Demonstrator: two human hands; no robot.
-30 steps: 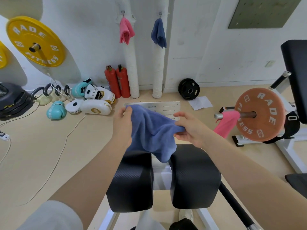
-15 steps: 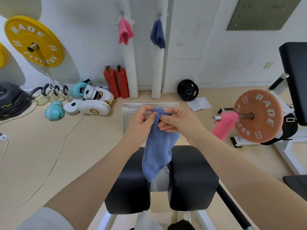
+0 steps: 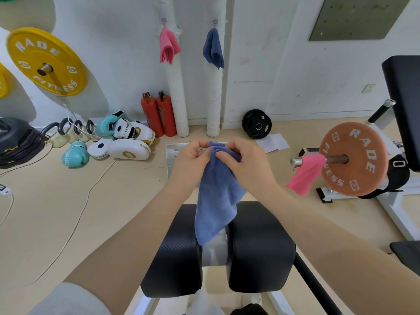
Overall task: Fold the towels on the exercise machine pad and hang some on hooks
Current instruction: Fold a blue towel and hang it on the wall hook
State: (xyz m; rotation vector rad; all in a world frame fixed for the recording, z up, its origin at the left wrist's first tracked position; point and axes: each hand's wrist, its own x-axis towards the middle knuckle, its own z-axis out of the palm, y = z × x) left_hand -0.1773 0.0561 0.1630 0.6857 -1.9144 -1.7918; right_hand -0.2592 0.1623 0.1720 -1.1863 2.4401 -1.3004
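My grip is closed on cloth: the left hand (image 3: 192, 155) and right hand (image 3: 244, 159) sit side by side, fingers curled, both pinching the bunched top edge of a blue towel (image 3: 217, 198). The towel hangs down from them in a folded drape, its lower corner dangling over the gap between the two black machine pads (image 3: 261, 246) directly below my arms.

On the wall at far left is a large yellow weight plate (image 3: 46, 61). At right, an orange weight plate (image 3: 353, 159) sits on a bar, and a pink towel (image 3: 305, 173) is draped over that bar's end, just beside the plate.

Straight ahead, two white padded posts (image 3: 176, 87) stand against the wall. A second pink towel (image 3: 168, 45) hangs from a hook on the left post, and a dark blue towel (image 3: 213, 48) from a hook on the right one. Two red fire extinguishers (image 3: 158, 114) stand on the floor beside the left post.
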